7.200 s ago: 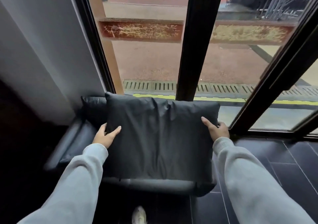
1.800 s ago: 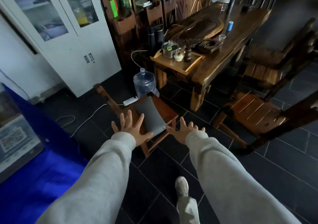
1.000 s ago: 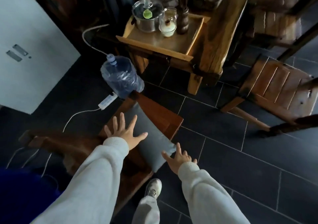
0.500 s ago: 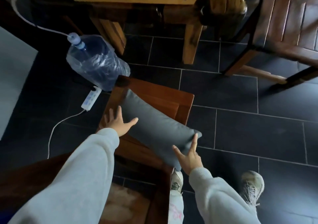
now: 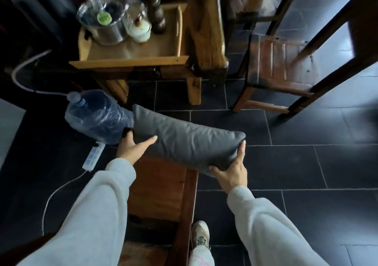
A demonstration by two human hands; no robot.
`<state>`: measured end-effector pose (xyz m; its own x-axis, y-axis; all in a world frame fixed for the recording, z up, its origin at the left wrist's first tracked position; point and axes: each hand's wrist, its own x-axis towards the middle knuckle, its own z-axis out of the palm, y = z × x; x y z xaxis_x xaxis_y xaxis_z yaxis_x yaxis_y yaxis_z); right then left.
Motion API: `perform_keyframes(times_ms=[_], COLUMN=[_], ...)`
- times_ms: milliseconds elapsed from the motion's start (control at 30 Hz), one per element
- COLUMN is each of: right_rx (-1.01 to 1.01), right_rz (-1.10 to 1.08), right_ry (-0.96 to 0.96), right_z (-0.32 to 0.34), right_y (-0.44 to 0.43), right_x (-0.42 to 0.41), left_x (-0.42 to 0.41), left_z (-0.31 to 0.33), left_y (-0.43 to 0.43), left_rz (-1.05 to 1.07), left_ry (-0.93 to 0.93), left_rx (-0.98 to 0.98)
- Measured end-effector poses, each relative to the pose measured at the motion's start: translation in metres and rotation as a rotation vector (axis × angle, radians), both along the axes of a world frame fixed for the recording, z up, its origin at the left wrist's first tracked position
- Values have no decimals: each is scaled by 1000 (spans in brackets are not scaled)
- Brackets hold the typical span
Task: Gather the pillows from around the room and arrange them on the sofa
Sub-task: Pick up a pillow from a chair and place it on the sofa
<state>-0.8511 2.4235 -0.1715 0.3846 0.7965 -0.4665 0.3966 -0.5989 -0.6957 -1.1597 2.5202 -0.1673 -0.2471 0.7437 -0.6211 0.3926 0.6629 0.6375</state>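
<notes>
A grey pillow [image 5: 185,141] is gripped at both ends and held above the seat of a low wooden chair [image 5: 161,184]. The left hand [image 5: 133,146] is clasped on the pillow's near-left edge, thumb laid across its top. The right hand [image 5: 232,172] is clasped around the pillow's right corner, fingers curled under and one finger raised along the end seam. Both arms are covered by light grey sleeves. Just left of the pillow, a clear water jug [image 5: 96,115] is seen lying on the dark tiled floor [image 5: 306,163], with a white power strip [image 5: 93,155] near it. Beyond the pillow, a small wooden desk [image 5: 131,58] is shown carrying a metal pot [image 5: 102,23] and a jar [image 5: 139,27]. Below the pillow, a white shoe [image 5: 200,234] is visible.
</notes>
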Motion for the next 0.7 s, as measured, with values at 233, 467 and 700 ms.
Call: perform_keyframes(times_ms=[233,467,700], right_rx=[123,213,248], right_rz=[-141,-377,-562], right_ry=[-69,-102,-154], right_z=[145,291,384], right_y=[-1,-99,-247], right_x=[127,307,485], left_x=[140,350,554], left_z=[141,275,367], left_y=[25,-6,-87], left_rz=[-96,-385,-645], left_ry=[-126,-185,-274], left_rx=[150,256,246])
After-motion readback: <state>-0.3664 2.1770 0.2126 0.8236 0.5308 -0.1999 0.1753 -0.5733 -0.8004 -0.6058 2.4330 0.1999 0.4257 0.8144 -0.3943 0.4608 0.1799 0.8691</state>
